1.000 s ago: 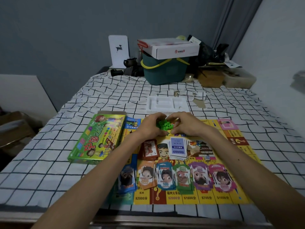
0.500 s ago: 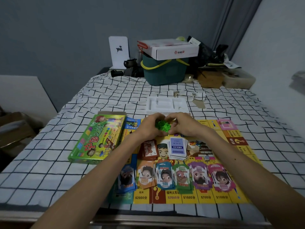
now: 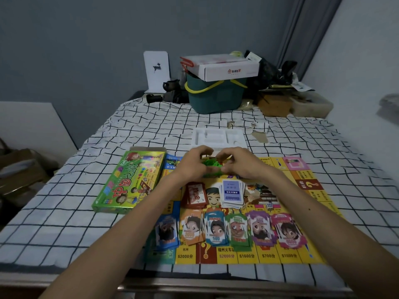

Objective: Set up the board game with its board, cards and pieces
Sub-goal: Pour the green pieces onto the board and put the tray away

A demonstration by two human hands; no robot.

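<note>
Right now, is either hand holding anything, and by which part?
Both. The left hand and right hand pinch a clump of green pieces from its two sides, above the far edge of the board. Loose or bagged: cannot tell.

Checked bedcover [image 3: 129,130] was matt woven cloth, lightly creased. Game board [image 3: 269,255] and game box [image 3: 129,182] were printed card with a slight sheen. White tray [image 3: 218,137] was smooth moulded plastic. Green pieces [image 3: 209,163] looked like glossy plastic. Teal bin [image 3: 216,98] was matt plastic.
</note>
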